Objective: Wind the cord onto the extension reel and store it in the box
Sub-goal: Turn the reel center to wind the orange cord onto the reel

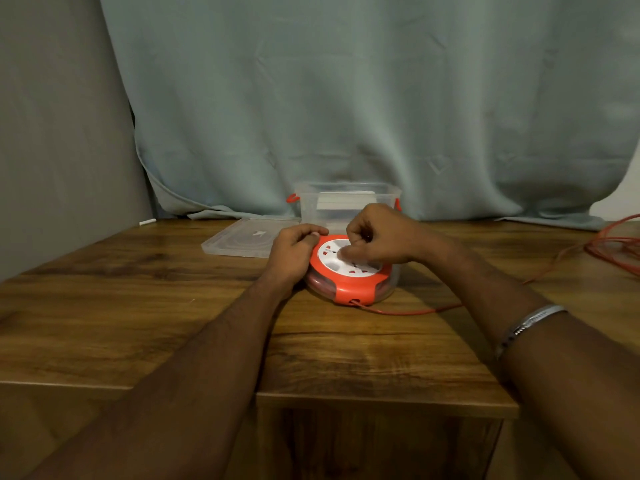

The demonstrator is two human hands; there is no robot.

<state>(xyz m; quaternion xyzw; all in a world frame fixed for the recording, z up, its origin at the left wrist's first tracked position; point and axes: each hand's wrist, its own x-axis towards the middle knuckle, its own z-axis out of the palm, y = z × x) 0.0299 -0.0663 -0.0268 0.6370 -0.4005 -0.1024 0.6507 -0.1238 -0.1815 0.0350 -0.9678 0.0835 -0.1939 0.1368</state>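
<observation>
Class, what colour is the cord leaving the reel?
Red-orange cord, seen best in the head view.

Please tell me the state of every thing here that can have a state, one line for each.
box: open, lid off
lid: flat on table, left of box
reel: flat on table, socket face up
cord: partly wound, rest loose at right
left hand: grips reel's edge
right hand: fingers curled on reel's white face

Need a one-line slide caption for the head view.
Left hand holds the extension reel steady while the right hand works on its top, cord trailing right; open box behind.
</observation>
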